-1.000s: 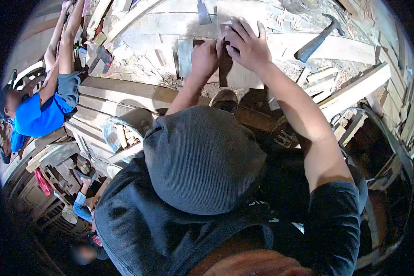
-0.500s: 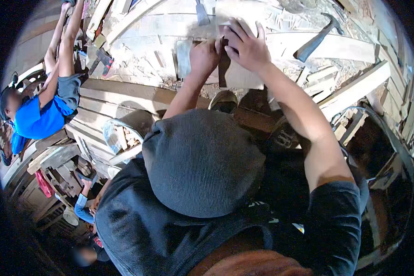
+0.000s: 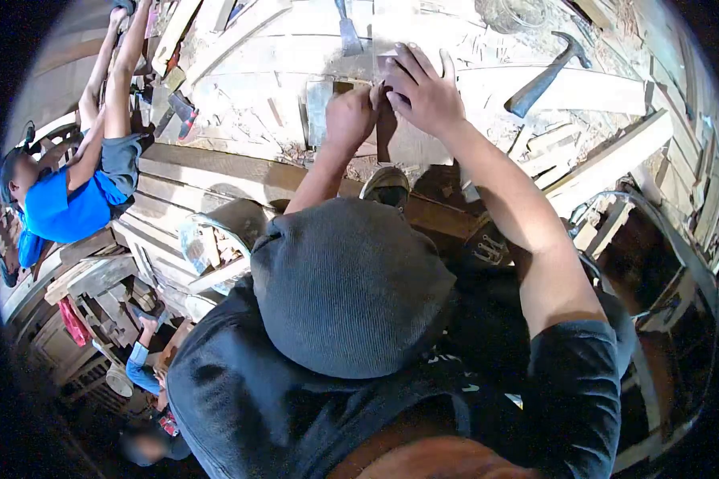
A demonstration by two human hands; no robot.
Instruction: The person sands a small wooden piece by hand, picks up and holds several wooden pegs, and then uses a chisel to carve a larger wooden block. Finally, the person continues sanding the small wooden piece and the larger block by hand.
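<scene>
My right hand point(image 3: 426, 92) lies on a pale flat piece of wood point(image 3: 419, 148), its fingers apart. Close beside it, my left hand point(image 3: 350, 117) is closed, thumb and fingers pinched together near the edge of that piece. Whatever it grips is hidden or too small to name. A grey flat metal piece point(image 3: 318, 112) lies just left of my left hand. Beyond the hands is a chisel-like tool point(image 3: 349, 36) with a broad blade. A claw hammer point(image 3: 545, 78) rests on a long pale board point(image 3: 595, 90) to the right.
Wood scraps and shavings surround the hands. A thick beam point(image 3: 615, 160) lies at right, near a round-rimmed container point(image 3: 679, 239). A bucket with wood pieces point(image 3: 216, 243) stands at left. A person in a blue shirt point(image 3: 68, 207) sits farther left; another person's arm point(image 3: 142, 363) shows below.
The view has shifted slightly, so the hammer and chisel-like tool sit a little differently in frame. Both hands keep nearly the same pose on the pale wood.
</scene>
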